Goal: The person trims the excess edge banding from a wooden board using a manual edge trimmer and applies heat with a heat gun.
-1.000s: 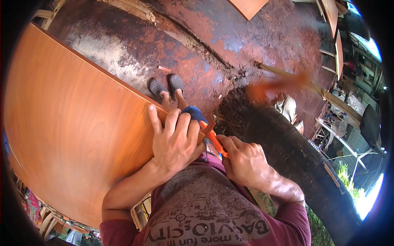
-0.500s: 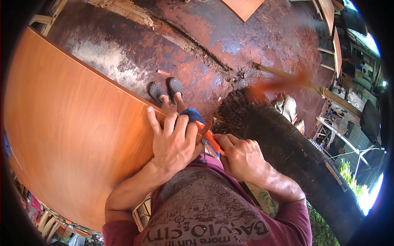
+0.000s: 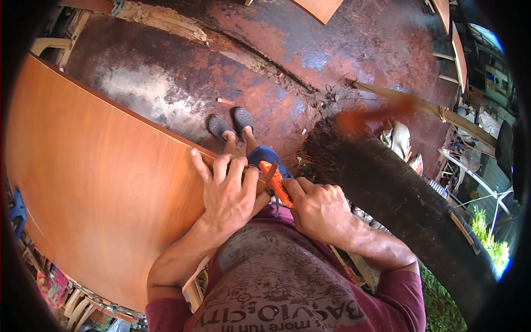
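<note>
A large wood-grain board (image 3: 105, 182) fills the left side, its long edge slanting toward my body. My left hand (image 3: 225, 191) grips the board near its close corner, knuckles bent over the edge and the outermost finger stretched along the top. Its thumb is hidden. My right hand (image 3: 321, 209) is closed round an orange utility knife (image 3: 281, 192), whose front end meets the board's edge beside my left fingers. A thin brown strip (image 3: 271, 173) sticks up across the orange tool at that corner. The blade itself cannot be made out.
A thick dark trunk-like beam (image 3: 398, 193) runs diagonally to the right of my right arm. A blurred reddish-orange thing (image 3: 376, 115) hangs over its far end. Below are my feet in grey clogs (image 3: 242, 117) on a stained floor; another board (image 3: 321, 8) is at the top.
The view has shifted slightly. Both hands and the orange knife have moved a little leftward in the picture, still at the board's corner; both grips look the same.
</note>
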`<state>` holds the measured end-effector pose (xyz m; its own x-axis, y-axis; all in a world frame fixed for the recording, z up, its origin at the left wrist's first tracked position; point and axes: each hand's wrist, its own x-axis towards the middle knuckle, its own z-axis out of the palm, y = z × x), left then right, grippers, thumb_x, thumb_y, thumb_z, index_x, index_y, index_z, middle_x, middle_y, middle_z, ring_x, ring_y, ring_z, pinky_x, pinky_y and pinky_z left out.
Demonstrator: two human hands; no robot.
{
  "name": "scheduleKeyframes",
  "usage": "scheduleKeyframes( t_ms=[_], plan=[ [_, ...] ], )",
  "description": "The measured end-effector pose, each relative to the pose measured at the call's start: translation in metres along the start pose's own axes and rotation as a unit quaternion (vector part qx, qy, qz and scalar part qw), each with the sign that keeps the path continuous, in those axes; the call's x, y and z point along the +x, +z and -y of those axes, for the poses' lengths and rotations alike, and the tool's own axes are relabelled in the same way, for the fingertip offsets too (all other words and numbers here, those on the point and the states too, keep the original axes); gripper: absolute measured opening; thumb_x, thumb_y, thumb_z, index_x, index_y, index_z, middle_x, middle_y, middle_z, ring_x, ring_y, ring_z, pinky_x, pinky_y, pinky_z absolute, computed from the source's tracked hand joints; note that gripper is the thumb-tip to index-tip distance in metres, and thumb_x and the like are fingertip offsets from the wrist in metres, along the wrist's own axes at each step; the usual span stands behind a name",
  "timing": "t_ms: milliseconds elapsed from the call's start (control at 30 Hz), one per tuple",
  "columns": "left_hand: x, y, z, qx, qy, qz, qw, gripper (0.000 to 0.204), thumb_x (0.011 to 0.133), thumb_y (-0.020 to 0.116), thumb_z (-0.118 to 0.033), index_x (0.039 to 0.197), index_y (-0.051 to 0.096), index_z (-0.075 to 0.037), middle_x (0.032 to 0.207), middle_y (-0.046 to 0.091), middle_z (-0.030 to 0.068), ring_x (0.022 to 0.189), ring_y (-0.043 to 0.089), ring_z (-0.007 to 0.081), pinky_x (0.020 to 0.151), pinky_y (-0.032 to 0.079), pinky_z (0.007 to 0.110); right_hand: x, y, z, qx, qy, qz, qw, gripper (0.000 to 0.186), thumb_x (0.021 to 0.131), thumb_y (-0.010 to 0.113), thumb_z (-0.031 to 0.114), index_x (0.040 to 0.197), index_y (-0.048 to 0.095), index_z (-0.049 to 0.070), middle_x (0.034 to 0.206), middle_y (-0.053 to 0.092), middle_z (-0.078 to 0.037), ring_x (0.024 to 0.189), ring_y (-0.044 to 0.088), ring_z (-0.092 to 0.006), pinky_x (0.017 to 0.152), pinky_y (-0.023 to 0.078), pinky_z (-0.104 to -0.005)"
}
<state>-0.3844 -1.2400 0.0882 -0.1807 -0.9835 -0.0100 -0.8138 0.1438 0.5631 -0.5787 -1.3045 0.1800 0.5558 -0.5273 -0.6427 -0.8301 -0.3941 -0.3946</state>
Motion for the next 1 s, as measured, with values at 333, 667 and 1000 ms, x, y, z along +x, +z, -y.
scheduleKeyframes(
  t_ms=[333,667,1000],
  plan=[
    [-0.0004,0.0055,0.0046,0.007,0.009,0.002,1.0,0.05,0.071,0.085,-0.045,0.1,0.07,-0.006,0.111,0.061,0.0096,0.115,0.055,0.0333,0.112,0.006,0.088,0.0055,0.0031,-0.0032,-0.017,-0.014,-0.009,1.0,0.03,0.085,0.065,0.009,0.113,0.061,0.001,0.084,0.065,-0.013,0.066,0.071,-0.0336,0.057,0.057,-0.0442],
    [-0.0013,0.0006,0.0046,-0.011,0.004,0.017,1.0,0.048,0.069,0.089,-0.036,0.102,0.069,-0.008,0.115,0.06,0.0057,0.117,0.052,0.0332,0.109,0.008,0.087,0.0063,0.0032,-0.0015,-0.015,-0.014,-0.011,1.0,0.026,0.084,0.065,0.009,0.108,0.06,0.001,0.084,0.065,-0.013,0.065,0.071,-0.0343,0.057,0.057,-0.0454],
    [0.0014,-0.0029,0.0028,-0.004,0.009,0.024,1.0,0.047,0.07,0.089,-0.035,0.104,0.07,-0.009,0.115,0.059,0.0044,0.117,0.051,0.0331,0.109,0.008,0.088,0.0047,0.0056,0.0026,-0.003,0.006,-0.021,1.0,0.019,0.085,0.063,0.008,0.101,0.058,-0.001,0.086,0.067,-0.016,0.067,0.072,-0.037,0.057,0.058,-0.0473]
  ],
)
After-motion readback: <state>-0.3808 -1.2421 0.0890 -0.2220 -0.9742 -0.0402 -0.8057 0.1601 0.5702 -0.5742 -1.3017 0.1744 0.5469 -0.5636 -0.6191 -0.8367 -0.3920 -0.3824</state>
